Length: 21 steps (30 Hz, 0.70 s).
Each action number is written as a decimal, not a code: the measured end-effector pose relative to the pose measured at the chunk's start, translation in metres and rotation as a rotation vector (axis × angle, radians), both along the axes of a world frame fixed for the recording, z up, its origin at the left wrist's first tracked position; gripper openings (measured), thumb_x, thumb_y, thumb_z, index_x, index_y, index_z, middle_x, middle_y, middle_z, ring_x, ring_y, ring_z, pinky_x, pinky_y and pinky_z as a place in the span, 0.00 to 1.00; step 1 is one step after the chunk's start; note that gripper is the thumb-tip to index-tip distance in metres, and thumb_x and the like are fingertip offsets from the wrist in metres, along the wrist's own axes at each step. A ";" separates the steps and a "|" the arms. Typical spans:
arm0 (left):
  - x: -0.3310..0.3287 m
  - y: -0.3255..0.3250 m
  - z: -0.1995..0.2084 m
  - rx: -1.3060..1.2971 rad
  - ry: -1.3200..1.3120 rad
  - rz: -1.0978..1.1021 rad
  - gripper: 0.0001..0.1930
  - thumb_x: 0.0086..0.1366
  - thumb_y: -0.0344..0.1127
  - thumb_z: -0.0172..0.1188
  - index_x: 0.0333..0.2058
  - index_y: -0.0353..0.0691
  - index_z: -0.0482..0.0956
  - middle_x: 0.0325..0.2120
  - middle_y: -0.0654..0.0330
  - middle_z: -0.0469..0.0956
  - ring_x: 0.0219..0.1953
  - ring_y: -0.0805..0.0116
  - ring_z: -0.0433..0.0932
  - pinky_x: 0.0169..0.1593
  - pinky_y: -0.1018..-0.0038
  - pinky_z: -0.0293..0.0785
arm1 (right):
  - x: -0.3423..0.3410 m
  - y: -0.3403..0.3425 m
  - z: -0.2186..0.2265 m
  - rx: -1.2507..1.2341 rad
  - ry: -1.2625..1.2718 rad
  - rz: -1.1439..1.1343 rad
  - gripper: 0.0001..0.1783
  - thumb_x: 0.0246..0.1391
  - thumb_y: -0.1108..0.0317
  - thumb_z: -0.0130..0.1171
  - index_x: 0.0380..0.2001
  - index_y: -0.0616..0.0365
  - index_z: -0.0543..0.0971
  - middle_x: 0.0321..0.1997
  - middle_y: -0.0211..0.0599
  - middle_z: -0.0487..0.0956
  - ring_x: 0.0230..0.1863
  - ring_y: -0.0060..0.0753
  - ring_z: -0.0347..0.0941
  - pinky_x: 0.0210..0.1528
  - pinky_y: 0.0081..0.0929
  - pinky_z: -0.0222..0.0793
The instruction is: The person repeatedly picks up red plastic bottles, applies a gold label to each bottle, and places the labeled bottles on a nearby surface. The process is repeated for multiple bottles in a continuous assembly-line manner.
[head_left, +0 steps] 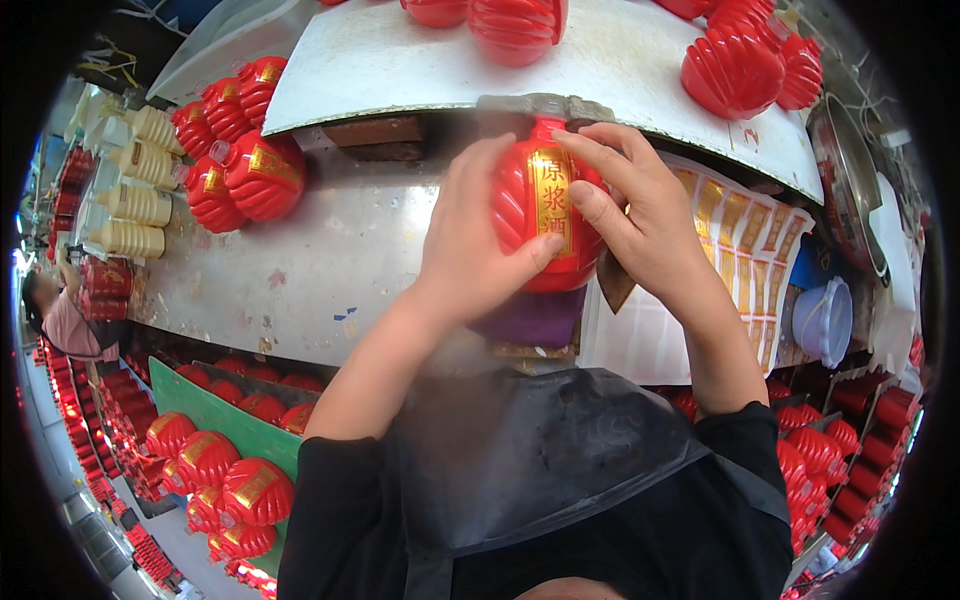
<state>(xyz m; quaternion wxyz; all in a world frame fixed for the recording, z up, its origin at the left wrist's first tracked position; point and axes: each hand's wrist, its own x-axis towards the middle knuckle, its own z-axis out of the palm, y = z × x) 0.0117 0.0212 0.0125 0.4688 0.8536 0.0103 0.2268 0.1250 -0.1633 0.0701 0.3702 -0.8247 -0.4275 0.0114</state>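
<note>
A glossy red bottle (510, 215) with ribbed sides lies between my hands, its neck pointing away against the far ledge. On its front is a gold label (549, 200) with a red border. My left hand (470, 220), slightly blurred, curves along the bottle's left side, its thumb on the label's lower part. My right hand (640, 205) grips the other side, thumb and forefinger against the label's right edge. From beneath this hand pokes a dark, pointed blade (616, 286); its other end is hidden, so I cannot tell if I hold it. Purple cloth (535, 322) sits under the bottle's base.
A sheet of gold labels (745, 255) spreads to the right, beside a lavender bucket (823, 320). More red bottles (262, 178) and several cream bottles (137, 200) stand left. A white raised shelf (640, 90) bounds the far side. Another person (75, 315) is at far left.
</note>
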 end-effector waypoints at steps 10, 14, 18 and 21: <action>0.000 0.011 0.006 0.025 -0.051 -0.110 0.43 0.57 0.47 0.72 0.68 0.36 0.65 0.65 0.41 0.66 0.68 0.40 0.66 0.70 0.53 0.65 | -0.010 -0.006 -0.001 0.063 0.131 -0.012 0.25 0.60 0.61 0.65 0.60 0.51 0.81 0.62 0.51 0.77 0.51 0.54 0.82 0.53 0.42 0.79; 0.009 0.017 0.010 0.081 -0.056 -0.118 0.39 0.60 0.49 0.70 0.67 0.39 0.69 0.64 0.41 0.67 0.67 0.39 0.68 0.69 0.53 0.66 | -0.004 -0.002 0.000 -0.002 0.016 0.026 0.22 0.62 0.63 0.63 0.59 0.51 0.82 0.62 0.49 0.78 0.53 0.53 0.82 0.54 0.41 0.78; 0.009 0.021 0.016 0.190 -0.001 -0.125 0.37 0.60 0.49 0.70 0.66 0.43 0.72 0.64 0.41 0.68 0.66 0.38 0.69 0.68 0.53 0.68 | -0.002 -0.002 0.003 0.006 0.098 -0.016 0.22 0.62 0.63 0.64 0.58 0.52 0.83 0.61 0.49 0.78 0.53 0.52 0.82 0.54 0.40 0.78; 0.008 0.021 0.019 0.262 -0.029 -0.131 0.37 0.59 0.49 0.70 0.66 0.45 0.72 0.64 0.40 0.68 0.65 0.38 0.70 0.67 0.53 0.69 | -0.003 -0.005 0.002 0.053 0.164 -0.016 0.22 0.61 0.64 0.65 0.58 0.52 0.83 0.62 0.50 0.78 0.52 0.52 0.82 0.54 0.40 0.78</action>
